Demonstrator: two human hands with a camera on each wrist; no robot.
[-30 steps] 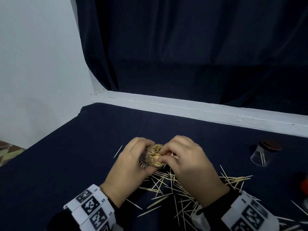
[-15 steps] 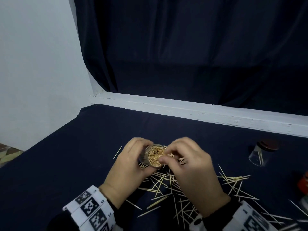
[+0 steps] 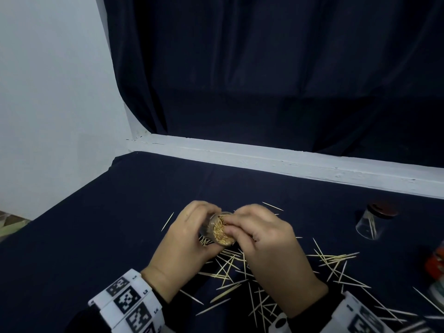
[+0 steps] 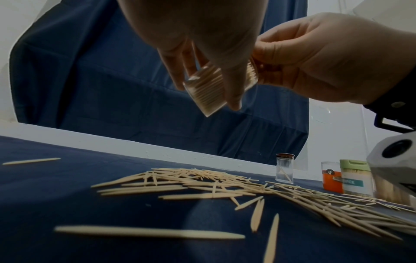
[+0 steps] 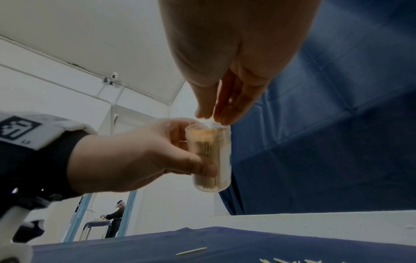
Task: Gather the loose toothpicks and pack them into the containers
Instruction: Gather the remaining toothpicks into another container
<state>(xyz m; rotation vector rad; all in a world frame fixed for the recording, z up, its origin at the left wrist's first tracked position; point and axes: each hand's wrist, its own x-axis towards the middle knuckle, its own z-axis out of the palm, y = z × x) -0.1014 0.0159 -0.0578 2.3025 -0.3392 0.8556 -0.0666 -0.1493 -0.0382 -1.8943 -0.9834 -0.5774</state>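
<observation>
Head view: the left hand [image 3: 189, 239] grips a clear cylindrical plastic container [image 3: 219, 228] packed with toothpicks, mouth tilted right toward the right hand [image 3: 264, 239].

Left wrist view: loose pale wooden toothpicks [image 4: 213, 188] lie below on the dark tablecloth [image 4: 78, 204].

Right wrist view: right fingertips [image 5: 221, 113], pinched together, touch the container's mouth from above.

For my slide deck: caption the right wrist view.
Left hand holds clear toothpick-filled plastic container; right hand fingertips at its mouth.

Bare cloth [image 3: 115, 236] leftward; loose toothpicks [image 3: 240, 267] and jar [image 3: 371, 224] rightward.
</observation>
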